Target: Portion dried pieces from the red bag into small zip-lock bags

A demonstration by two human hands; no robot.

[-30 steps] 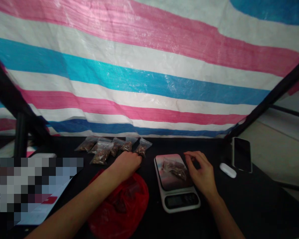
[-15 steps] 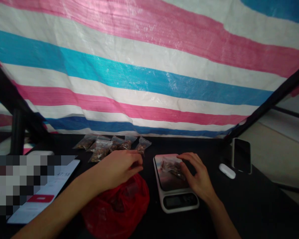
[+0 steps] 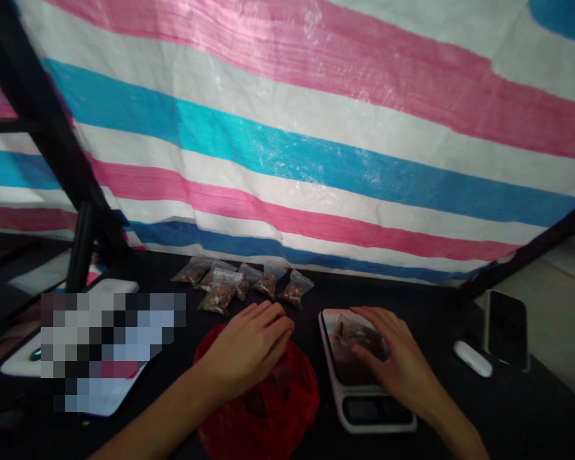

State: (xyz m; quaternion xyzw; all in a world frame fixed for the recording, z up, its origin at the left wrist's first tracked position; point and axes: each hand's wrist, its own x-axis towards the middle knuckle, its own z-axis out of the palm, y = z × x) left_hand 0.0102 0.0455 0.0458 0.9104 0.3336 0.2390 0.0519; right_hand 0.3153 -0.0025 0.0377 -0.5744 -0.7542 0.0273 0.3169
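Note:
My left hand (image 3: 256,342) is over a crumpled red plastic bag (image 3: 297,409), its fingers curled together; whatever they hold, if anything, is hidden. A white digital kitchen scale (image 3: 378,418) with a dark, shiny platform stands to the right. On that platform lies a small clear zip bag (image 3: 352,329) with brownish contents. My right hand (image 3: 400,358) is over the right side of the scale, thumb and fingers apart around the zip bag. Whether it touches the bag, I cannot tell.
Several filled zip bags (image 3: 220,294) lie along the back of the black table (image 3: 441,409). A phone (image 3: 506,329) and a white earbud case (image 3: 473,359) are at the right. A partly blurred-out device (image 3: 119,390) is at the left. A striped tarp (image 3: 287,153) hangs behind.
The view has shifted left, so things sit further right. My left hand has drawn back from the zip bags over the red bag. My right hand reaches further over the zip bag on the scale.

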